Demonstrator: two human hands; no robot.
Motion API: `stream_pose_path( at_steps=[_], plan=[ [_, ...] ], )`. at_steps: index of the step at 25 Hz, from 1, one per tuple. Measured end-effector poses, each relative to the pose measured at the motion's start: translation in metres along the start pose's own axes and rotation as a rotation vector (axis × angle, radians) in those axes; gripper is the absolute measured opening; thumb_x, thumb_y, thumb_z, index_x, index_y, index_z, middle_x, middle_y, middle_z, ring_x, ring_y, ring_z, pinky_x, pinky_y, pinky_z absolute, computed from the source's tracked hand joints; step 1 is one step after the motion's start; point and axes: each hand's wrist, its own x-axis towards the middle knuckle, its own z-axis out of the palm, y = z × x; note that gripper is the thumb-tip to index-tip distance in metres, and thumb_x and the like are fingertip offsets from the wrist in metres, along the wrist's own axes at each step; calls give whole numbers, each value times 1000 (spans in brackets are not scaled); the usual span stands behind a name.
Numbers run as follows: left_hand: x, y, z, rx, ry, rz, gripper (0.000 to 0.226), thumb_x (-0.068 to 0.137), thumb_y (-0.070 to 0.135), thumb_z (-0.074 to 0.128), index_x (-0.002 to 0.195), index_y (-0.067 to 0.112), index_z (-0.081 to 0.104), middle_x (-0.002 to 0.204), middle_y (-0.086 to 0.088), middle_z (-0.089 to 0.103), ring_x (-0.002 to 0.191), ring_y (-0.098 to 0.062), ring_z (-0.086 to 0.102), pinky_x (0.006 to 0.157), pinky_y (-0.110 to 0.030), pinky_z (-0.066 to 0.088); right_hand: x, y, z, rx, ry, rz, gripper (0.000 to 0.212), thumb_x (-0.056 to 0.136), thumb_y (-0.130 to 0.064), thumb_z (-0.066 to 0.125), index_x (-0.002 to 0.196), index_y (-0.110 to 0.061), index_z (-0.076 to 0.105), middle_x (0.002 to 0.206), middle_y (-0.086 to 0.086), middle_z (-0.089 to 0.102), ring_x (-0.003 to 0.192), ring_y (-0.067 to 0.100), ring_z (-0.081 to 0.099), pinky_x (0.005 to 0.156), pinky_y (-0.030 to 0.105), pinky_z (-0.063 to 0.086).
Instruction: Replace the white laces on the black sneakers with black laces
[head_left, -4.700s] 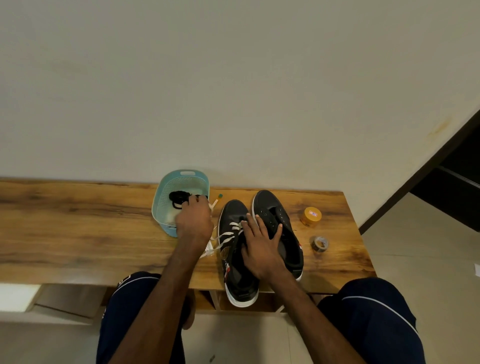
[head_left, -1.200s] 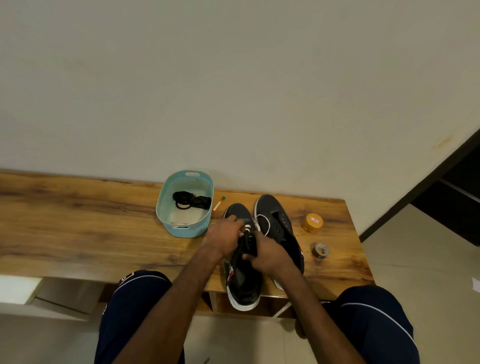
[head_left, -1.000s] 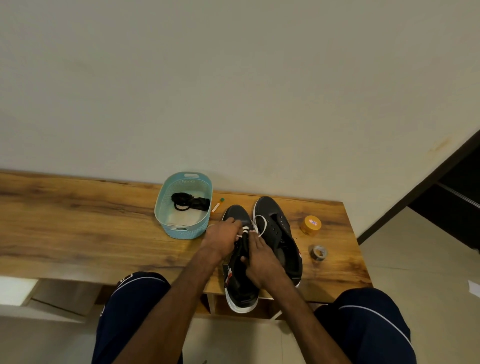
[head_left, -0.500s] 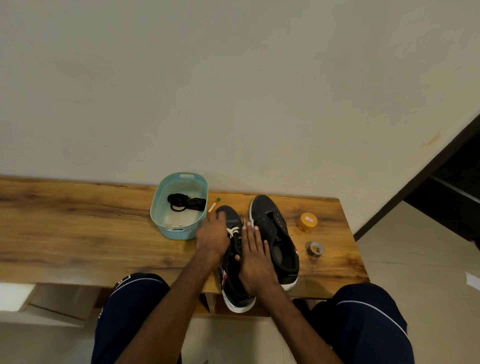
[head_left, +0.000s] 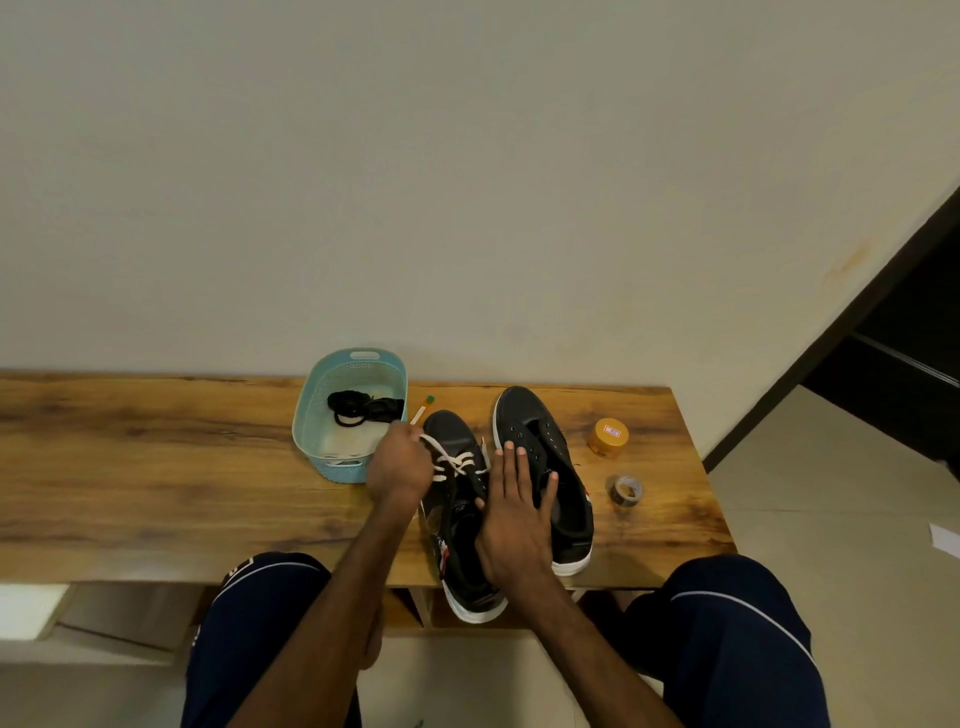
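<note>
One view only, from the head. Found two black sneakers side by side toward the right end of the table (head_left: 156, 467), toes to the far edge, heels at the near edge. Saw the left sneaker (head_left: 449, 525) with a white lace (head_left: 454, 462) crossing only the rows nearest the toe; saw no lace at all on the right sneaker (head_left: 569, 499). Caught the left hand (head_left: 397, 467) curled round the loose end of the white lace, just left of the toe, holding it out sideways toward the basket (head_left: 337, 470). Saw the right hand (head_left: 514, 519) laid flat, fingers straight, across both sneakers, pressing them down. Noted the hands apart, the laced rows between them. Judged the shoe's long axis as pointing away from the body and the remaining rows as crosswise to it, nearer the left hand; hence reckoned on a leftward pull to free them. Spotted the black laces (head_left: 363, 408) coiled in the basket at the far edge, just left of the sneakers.
</note>
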Motion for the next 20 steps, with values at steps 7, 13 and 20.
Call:
stream_pose_path(
  at_steps=[7,13,20],
  plan=[
    [-9,12,10,629,-240,531,37,98,25,57,135,25,53,128,-2,54,113,-21,58,91,-37,52,-1,-2,-4,-3,-45,-5,85,101,-44,35,153,-10,-23,160,8,-31,147,24,-30,115,60,-20],
    [1,10,-17,597,40,361,28,96,16,58,124,16,59,121,-6,57,111,-22,55,82,-35,53,-2,-3,-8,4,-44,10,80,102,-37,33,154,-9,-21,162,9,-26,148,25,-28,115,61,-19],
    [-2,7,-19,803,-111,533,46,95,19,59,139,20,45,141,-6,44,128,-25,45,100,-43,45,-3,-6,-9,-25,-54,6,83,101,-36,37,154,-8,-21,162,11,-26,149,26,-27,114,64,-19]
  ],
)
